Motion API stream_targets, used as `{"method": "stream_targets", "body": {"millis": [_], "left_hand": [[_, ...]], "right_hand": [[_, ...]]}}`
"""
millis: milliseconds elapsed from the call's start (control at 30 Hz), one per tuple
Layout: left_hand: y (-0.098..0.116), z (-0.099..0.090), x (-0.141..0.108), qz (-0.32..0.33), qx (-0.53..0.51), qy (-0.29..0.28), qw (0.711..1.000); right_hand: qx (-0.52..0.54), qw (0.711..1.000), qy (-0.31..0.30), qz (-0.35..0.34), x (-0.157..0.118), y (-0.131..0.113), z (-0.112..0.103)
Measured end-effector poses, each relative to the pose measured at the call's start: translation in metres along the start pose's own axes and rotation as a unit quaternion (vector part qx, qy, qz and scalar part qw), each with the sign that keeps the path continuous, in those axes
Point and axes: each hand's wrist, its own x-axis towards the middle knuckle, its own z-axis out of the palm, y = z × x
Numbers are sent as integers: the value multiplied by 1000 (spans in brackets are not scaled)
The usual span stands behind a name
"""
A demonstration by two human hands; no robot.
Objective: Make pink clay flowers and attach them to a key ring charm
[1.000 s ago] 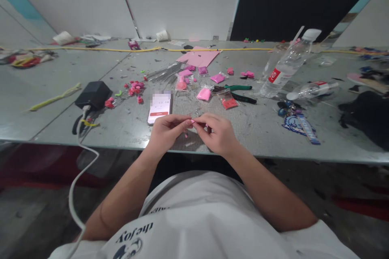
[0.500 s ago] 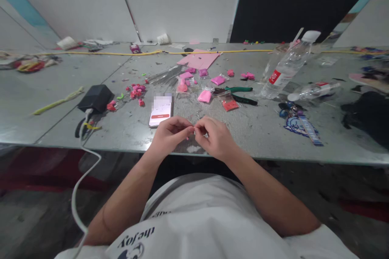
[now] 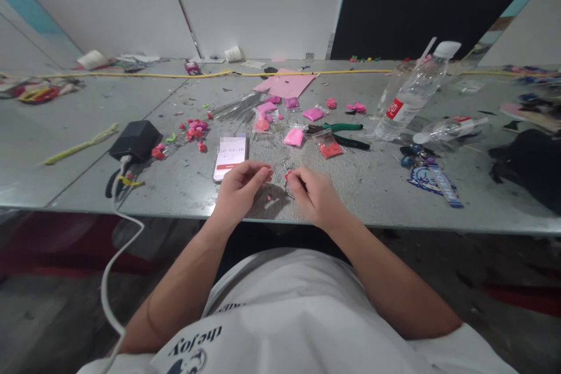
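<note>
My left hand [image 3: 241,190] is closed in a pinch just above the table, beside the phone [image 3: 230,155]. A tiny reddish bit shows at its fingertips, too small to name. Across a small gap, my right hand [image 3: 316,194] pinches a small red piece [image 3: 288,175]. Under those fingers a thin dark loop, perhaps wire, shows partly; I cannot tell whether it is held. A small pink crumb [image 3: 269,197] lies on the table between the hands. Beyond them are small bags of pink [image 3: 293,137] and red [image 3: 329,148] material, and green-handled pliers [image 3: 344,127].
A black power adapter [image 3: 135,141] with a white cable stands left, near clustered pink and red pieces [image 3: 195,128]. Clear thin strips [image 3: 236,108] and a pink sheet [image 3: 287,83] lie behind. A water bottle [image 3: 414,93], a lying bottle [image 3: 451,130] and keychains [image 3: 433,181] are right.
My hands were together at the fingertips and are now apart, the right slightly further right. The red piece at the right fingers and the dark loop beneath have come into view.
</note>
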Motion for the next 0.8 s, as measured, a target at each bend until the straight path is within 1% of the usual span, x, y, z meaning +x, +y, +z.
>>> {"method": "stream_targets", "body": {"millis": [67, 133, 200, 233, 333, 400, 500, 633, 700, 800], "left_hand": [[1, 0, 0, 0, 3, 5, 1000], [2, 0, 0, 4, 32, 7, 999], [4, 0, 1, 28, 90, 7, 995], [6, -1, 1, 51, 130, 5, 990], [6, -2, 3, 134, 260, -11, 956], [4, -3, 5, 161, 313, -32, 935], [-2, -5, 7, 181, 348, -60, 918], [-10, -6, 8, 220, 383, -85, 893], [-12, -5, 9, 217, 395, -90, 888], [-10, -4, 9, 191, 396, -96, 893]], "right_hand": [[-14, 1000, -4, -10, 0, 0, 0], [-11, 1000, 11, -11, 0, 1, 2], [13, 999, 31, 1, 0, 2, 3], [29, 999, 39, 12, 0, 2, 4], [63, 995, 63, 46, 0, 2, 5], [63, 993, 81, 55, -1, 0, 4], [69, 991, 105, 41, -1, -3, 3], [92, 988, 118, 23, 1, -5, 2], [86, 988, 123, 24, 1, -4, 1], [67, 990, 121, 11, 2, -4, -2]]}}
